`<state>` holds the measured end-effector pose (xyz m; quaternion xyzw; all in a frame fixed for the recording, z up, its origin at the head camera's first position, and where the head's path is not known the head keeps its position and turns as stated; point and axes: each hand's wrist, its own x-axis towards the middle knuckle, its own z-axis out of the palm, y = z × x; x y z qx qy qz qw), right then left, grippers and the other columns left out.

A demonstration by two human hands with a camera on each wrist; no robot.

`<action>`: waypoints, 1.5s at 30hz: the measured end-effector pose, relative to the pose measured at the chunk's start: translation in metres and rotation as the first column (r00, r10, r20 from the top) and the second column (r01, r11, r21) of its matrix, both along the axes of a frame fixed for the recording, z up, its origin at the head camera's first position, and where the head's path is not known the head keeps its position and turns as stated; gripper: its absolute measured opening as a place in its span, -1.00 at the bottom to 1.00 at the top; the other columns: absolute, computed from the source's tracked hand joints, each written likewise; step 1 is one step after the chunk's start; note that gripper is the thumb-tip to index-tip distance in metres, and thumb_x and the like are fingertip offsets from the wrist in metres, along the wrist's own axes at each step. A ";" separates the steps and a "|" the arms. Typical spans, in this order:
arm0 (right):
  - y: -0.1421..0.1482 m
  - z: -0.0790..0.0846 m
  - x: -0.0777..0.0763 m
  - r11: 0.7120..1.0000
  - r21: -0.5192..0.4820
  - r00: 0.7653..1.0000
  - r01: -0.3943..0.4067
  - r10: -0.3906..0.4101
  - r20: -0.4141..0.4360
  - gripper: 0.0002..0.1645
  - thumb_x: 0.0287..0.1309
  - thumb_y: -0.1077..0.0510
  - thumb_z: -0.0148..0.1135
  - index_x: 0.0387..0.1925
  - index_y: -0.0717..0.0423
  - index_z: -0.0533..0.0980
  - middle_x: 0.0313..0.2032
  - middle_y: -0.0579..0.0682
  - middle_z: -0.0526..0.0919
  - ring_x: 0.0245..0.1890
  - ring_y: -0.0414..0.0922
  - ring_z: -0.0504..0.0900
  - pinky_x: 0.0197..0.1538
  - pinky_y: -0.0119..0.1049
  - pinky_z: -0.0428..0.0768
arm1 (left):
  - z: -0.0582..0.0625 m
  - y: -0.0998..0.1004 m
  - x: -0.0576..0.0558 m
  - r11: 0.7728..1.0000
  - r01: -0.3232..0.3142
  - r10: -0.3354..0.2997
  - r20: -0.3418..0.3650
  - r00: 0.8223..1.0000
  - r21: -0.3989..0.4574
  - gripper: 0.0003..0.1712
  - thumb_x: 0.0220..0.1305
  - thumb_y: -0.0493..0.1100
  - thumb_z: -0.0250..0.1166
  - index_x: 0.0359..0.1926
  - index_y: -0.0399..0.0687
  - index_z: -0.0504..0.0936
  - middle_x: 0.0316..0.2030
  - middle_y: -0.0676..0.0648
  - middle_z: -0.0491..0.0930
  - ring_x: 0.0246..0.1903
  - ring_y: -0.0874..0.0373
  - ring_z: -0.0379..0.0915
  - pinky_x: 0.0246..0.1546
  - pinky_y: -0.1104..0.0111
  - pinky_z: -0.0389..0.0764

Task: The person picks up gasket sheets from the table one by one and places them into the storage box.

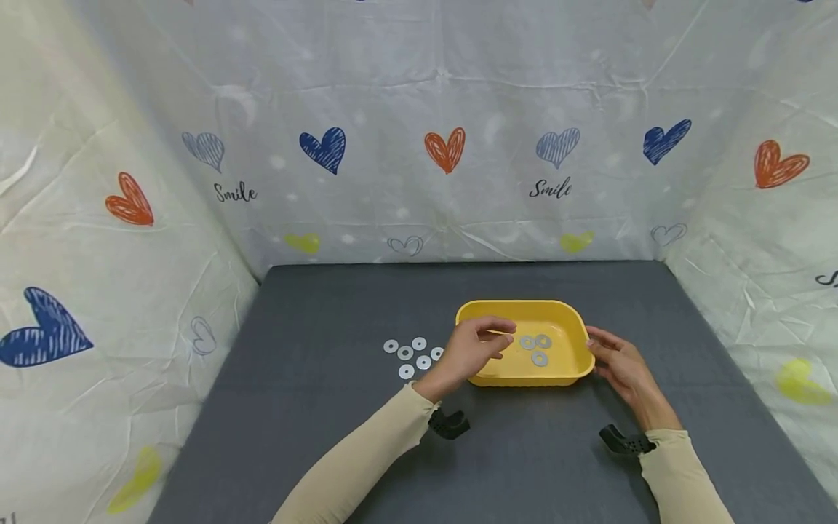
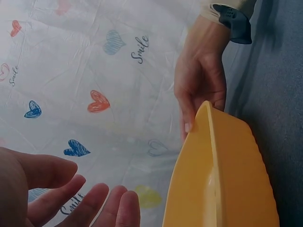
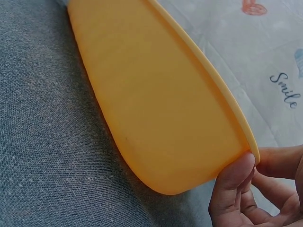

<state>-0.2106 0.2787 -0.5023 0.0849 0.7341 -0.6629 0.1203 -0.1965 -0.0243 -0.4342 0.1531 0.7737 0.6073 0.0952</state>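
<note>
A yellow plastic tray point(image 1: 524, 380) with rounded corners sits on the dark tabletop, three flat metal washers point(image 1: 540, 359) lying on its floor. My left hand point(image 1: 468, 349) hovers over the tray's left end, fingers loosely bent. In the left wrist view a gap shows between the thumb and fingertips point(image 2: 128, 203), and nothing is held there. At the tray's right end, my right hand point(image 1: 625, 371) pinches the rim; the right wrist view shows the thumb point(image 3: 234, 172) against the outer wall. More washers point(image 1: 406, 353) lie loose on the table, left of the tray, partly hidden by the left hand.
The table is covered with dark grey cloth point(image 1: 314, 313). Pale sheets point(image 1: 386, 109) printed with hearts and "Smile" hang behind it and along both sides. Each wrist wears a black strap point(image 1: 449, 423).
</note>
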 end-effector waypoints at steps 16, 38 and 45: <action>-0.002 0.001 0.000 1.000 0.004 1.000 -0.016 0.016 -0.012 -0.27 0.42 -0.01 0.10 0.49 0.09 0.14 -0.04 -0.33 0.52 -0.13 -0.34 0.60 -0.14 -0.37 0.65 | 0.006 -0.033 0.015 0.999 -0.040 0.042 -0.093 0.995 0.029 -0.71 0.34 -0.13 0.28 0.06 0.04 0.66 0.03 -0.05 0.65 -0.02 0.13 0.65 -0.15 0.40 0.71; -0.003 0.001 0.006 1.000 0.026 1.000 -0.011 0.011 0.002 -0.31 0.45 0.01 0.05 0.49 0.09 0.13 -0.06 -0.30 0.53 -0.13 -0.33 0.60 -0.12 -0.37 0.65 | -0.006 -0.093 0.019 0.982 -0.188 0.185 -0.166 0.969 -0.003 -0.74 0.33 -0.10 0.30 0.03 0.14 0.66 -0.19 0.05 0.64 -0.18 0.16 0.57 -0.26 0.40 0.63; -0.004 0.005 0.002 1.000 0.031 1.000 -0.004 0.003 0.009 -0.31 0.44 0.03 0.06 0.49 0.09 0.14 -0.07 -0.28 0.52 -0.13 -0.35 0.59 -0.12 -0.36 0.65 | -0.012 -0.112 0.018 0.973 -0.226 0.208 -0.242 0.948 -0.045 -0.66 0.33 -0.06 0.31 0.11 0.13 0.63 -0.11 0.04 0.67 -0.08 0.19 0.59 -0.04 0.21 0.65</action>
